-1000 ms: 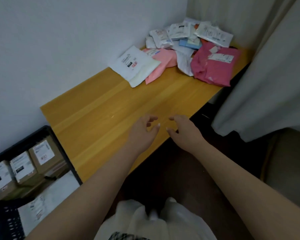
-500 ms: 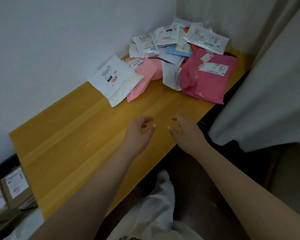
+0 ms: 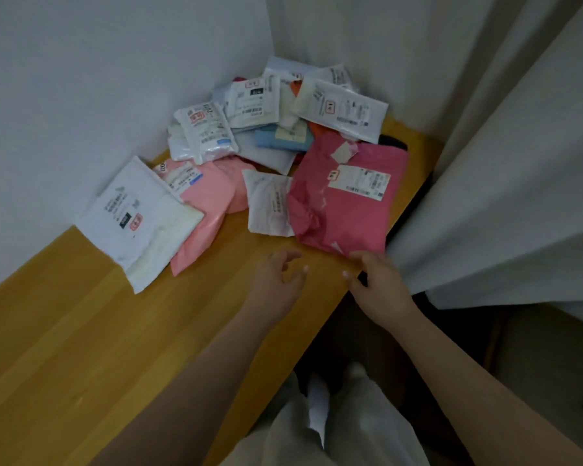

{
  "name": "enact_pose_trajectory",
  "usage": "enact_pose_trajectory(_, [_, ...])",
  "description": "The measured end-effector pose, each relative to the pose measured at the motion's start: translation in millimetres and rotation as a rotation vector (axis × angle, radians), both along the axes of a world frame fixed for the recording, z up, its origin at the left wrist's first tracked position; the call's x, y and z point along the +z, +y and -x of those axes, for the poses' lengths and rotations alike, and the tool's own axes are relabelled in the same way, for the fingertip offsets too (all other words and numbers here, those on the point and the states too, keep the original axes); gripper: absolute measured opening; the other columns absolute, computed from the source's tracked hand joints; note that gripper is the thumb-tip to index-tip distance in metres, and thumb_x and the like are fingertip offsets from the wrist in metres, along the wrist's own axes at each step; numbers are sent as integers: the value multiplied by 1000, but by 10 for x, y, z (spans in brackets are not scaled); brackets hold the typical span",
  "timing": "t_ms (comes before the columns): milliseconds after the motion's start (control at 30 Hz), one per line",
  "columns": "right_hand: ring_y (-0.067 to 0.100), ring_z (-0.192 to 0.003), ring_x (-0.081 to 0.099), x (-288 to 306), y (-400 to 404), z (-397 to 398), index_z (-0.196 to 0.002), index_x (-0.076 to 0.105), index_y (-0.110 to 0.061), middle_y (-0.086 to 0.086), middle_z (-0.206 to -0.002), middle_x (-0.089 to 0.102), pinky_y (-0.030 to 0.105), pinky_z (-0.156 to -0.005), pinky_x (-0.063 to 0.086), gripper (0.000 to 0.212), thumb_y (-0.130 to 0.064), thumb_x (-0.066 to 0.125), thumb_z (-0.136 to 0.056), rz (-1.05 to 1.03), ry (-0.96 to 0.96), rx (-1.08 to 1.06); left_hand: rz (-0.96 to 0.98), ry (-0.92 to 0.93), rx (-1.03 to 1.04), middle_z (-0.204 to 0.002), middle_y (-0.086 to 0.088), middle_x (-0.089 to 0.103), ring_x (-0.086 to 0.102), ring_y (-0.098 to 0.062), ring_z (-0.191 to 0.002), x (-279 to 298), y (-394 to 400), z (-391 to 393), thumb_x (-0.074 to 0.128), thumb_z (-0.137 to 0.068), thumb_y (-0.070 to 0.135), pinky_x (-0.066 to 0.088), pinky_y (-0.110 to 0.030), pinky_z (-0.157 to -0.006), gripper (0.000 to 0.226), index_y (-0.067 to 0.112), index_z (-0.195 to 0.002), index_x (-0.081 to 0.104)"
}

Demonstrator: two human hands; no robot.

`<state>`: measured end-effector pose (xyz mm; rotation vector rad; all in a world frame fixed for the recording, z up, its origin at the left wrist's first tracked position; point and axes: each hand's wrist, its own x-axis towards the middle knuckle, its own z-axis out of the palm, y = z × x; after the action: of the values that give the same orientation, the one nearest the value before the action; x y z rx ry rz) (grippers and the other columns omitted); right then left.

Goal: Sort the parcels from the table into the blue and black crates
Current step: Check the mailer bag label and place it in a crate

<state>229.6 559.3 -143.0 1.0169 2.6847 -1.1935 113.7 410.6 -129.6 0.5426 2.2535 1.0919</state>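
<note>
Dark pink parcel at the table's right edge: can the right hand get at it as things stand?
Probably yes. The right hand is empty, its fingers right at the near edge of the dark pink parcel, and nothing lies between them. Only a white parcel overlaps its far end, and the curtain hangs alongside.

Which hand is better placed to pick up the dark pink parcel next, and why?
Right. The right hand already sits at the near edge of the dark pink parcel, its fingers about touching it. The left hand hovers open over bare table, short of any parcel.
</note>
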Motion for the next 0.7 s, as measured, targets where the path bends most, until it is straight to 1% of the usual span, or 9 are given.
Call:
enact_pose_trajectory(67, [25, -117, 51, -66, 241, 85, -132, 53, -12, 9, -127, 53, 40, -96, 47, 41, -27, 59, -95, -27, -21, 1, 15, -11, -1, -131, -1, 55, 53, -18, -119, -102, 179, 32, 59, -95, 26, 44, -28, -88, 33, 18, -127, 57])
enact_pose_trajectory(200, [28, -124, 46, -206, 759, 309, -134, 51, -11, 12, -132, 51, 39, -103, 40, 43, -29, 58, -95, -32, -74, 32, 42, -35, 41, -125, 3, 55, 53, -15, -116, -248, 537, 81, 60, -95, 26, 39, -23, -87, 29, 21, -124, 57])
enact_pose_trajectory(300, [29, -123, 45, -265, 1193, 500, -131, 52, -11, 11, -131, 52, 40, -102, 39, 41, -28, 58, -94, -29, -61, 91, 80, 15, 121, -116, 6, 55, 54, -13, -111, -287, 897, 125, 62, -93, 23, 37, -13, -79, 31, 18, -124, 58])
enact_pose_trajectory(333, [29, -123, 45, -268, 1353, 561, -131, 52, -12, 10, -131, 52, 39, -101, 39, 41, -27, 58, -94, -36, -45, 107, 114, 49, 132, -118, 3, 54, 53, -13, -111, -300, 1049, 143, 63, -92, 24, 37, -14, -81, 35, 16, -126, 57])
enact_pose_trajectory(367, [28, -124, 44, -262, 1511, 623, -131, 51, -12, 9, -131, 51, 37, -100, 39, 40, -27, 58, -94, -37, -35, 115, 154, 79, 139, -123, 0, 52, 50, -14, -114, -318, 1215, 159, 63, -92, 27, 37, -17, -87, 41, 16, -130, 55])
enact_pose_trajectory(433, [24, -125, 41, -255, 1808, 746, -132, 50, -14, 7, -133, 48, 33, -99, 37, 40, -24, 58, -95, -51, -30, 126, 223, 109, 169, -138, -6, 43, 42, -21, -127, -341, 1571, 160, 63, -91, 35, 39, -31, -102, 54, 18, -138, 45])
enact_pose_trajectory(500, [23, -125, 39, -273, 2075, 884, -131, 51, -13, 7, -133, 49, 30, -97, 36, 39, -20, 59, -93, -89, -15, 143, 280, 125, 196, -153, -9, 27, 23, -29, -142, -364, 1950, 147, 63, -89, 42, 30, -44, -114, 70, 20, -147, 31])
enact_pose_trajectory(600, [25, -123, 40, -302, 2325, 1072, -129, 52, -13, 8, -130, 51, 33, -97, 38, 40, -19, 60, -91, -147, 32, 170, 419, 161, 106, -162, -9, -8, -16, -32, -148, -501, 2360, 151, 60, -84, 59, 10, -56, -116, 95, 28, -154, 4])
enact_pose_trajectory(700, [28, -124, 39, -337, 2430, 1153, -129, 52, -11, 10, -131, 51, 39, -100, 38, 42, -20, 61, -89, -200, 63, 202, 589, 181, -57, -157, -8, -30, -33, -34, -141, -710, 2420, 155, 62, -79, 64, 3, -67, -111, 107, 40, -151, -14])
